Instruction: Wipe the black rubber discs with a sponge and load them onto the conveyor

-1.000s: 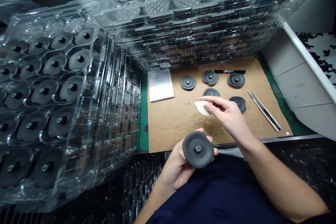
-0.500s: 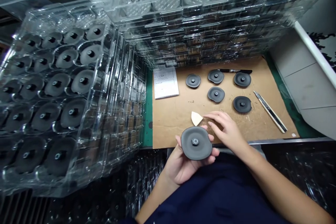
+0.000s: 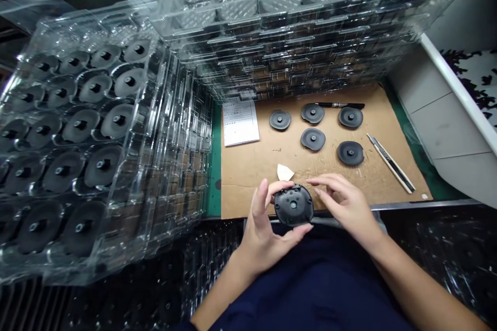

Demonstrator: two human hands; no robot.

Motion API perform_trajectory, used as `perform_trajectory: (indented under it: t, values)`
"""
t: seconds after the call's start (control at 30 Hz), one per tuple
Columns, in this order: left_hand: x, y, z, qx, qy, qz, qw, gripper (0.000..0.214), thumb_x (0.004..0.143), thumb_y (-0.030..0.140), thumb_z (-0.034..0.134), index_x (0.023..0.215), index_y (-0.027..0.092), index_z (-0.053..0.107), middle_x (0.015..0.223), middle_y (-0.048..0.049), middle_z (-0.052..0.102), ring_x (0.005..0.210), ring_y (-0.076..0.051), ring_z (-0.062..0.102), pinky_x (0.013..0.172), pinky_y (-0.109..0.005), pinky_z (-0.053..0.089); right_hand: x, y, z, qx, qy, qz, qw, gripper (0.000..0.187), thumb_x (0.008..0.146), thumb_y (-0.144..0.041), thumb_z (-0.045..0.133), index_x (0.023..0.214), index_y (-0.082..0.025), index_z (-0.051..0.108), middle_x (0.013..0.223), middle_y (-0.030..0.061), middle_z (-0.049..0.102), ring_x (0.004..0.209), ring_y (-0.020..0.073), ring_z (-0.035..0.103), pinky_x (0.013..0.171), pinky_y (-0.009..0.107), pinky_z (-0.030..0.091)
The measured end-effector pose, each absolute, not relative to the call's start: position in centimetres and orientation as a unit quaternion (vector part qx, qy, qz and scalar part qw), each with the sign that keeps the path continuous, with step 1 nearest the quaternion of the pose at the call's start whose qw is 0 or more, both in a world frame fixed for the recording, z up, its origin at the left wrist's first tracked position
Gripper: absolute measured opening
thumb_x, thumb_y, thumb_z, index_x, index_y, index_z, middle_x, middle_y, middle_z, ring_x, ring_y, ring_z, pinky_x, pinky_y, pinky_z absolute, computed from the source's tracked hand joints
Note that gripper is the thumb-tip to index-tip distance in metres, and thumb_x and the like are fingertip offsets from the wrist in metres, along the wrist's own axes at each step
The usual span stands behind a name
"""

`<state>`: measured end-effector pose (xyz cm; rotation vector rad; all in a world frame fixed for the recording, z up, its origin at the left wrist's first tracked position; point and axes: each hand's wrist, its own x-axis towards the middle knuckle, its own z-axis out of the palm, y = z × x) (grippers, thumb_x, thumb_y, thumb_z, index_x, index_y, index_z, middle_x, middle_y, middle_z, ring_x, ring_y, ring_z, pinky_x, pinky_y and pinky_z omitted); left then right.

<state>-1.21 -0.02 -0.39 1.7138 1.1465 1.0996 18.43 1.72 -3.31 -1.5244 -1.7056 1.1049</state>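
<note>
My left hand [image 3: 261, 230] grips a black rounded plastic disc [image 3: 294, 206] between thumb and fingers, close to the front edge of the work surface. Its underside faces me, with small holes and a hub in the middle. My right hand [image 3: 345, 204] is just right of the disc, index finger stretched out and thumb a little apart from it; no held thing shows. Beyond the disc lies a white wedge-shaped piece [image 3: 284, 172], which looks like a sponge. Several similar discs [image 3: 312, 139] rest on the cardboard sheet [image 3: 248, 181] with their studs up.
A utility knife [image 3: 391, 163] lies at the right, and a black marker [image 3: 341, 105] at the back. A printed paper pad [image 3: 240, 122] is at the back left. Stacked clear trays [image 3: 171, 129] rise at the left, filled with discs; another tray stack [image 3: 279, 36] stands behind.
My left hand has turned the disc over, from the studded face to the underside, and now holds it by its edges. My right hand stays close by, its fingers slightly shifted.
</note>
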Motion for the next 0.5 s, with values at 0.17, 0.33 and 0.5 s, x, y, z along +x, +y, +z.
perform_trajectory:
  t: [0.17, 0.33, 0.5]
  values:
    - [-0.9, 0.1, 0.1, 0.671, 0.451, 0.418, 0.414, 0.114, 0.061, 0.009, 0.078, 0.142, 0.035, 0.003, 0.121, -0.0101, 0.056, 0.109, -0.025, 0.054, 0.095, -0.042, 0.038, 18.7, 1.6, 0.3, -0.543, -0.550, 0.515, 0.372, 0.019, 0.084, -0.027, 0.060, 0.102, -0.025, 0.065, 0.094, 0.0030, 0.065, 0.085, 0.0148, 0.060, 0.076, 0.029, 0.049]
    - [-0.4, -0.2, 0.7, 0.581, 0.469, 0.418, 0.518, 0.109, 0.062, 0.011, 0.077, 0.143, 0.029, 0.006, 0.115, -0.0089, 0.059, 0.106, -0.024, 0.056, 0.098, -0.043, 0.036, 18.8, 3.1, 2.4, -0.412, -0.523, 0.696, 0.268, 0.025, 0.080, -0.027, 0.065, 0.104, -0.021, 0.066, 0.087, 0.0017, 0.066, 0.077, 0.0118, 0.063, 0.073, 0.025, 0.051]
    - [-0.2, -0.3, 1.3, 0.501, 0.441, 0.381, 0.640, 0.111, 0.064, 0.019, 0.077, 0.144, 0.028, 0.001, 0.113, -0.0086, 0.060, 0.109, -0.025, 0.055, 0.103, -0.044, 0.031, 19.2, 4.5, 2.8, -0.315, -0.434, 0.811, 0.234, 0.030, 0.074, -0.018, 0.070, 0.104, -0.019, 0.064, 0.075, -0.0028, 0.067, 0.070, 0.0073, 0.064, 0.070, 0.019, 0.051]
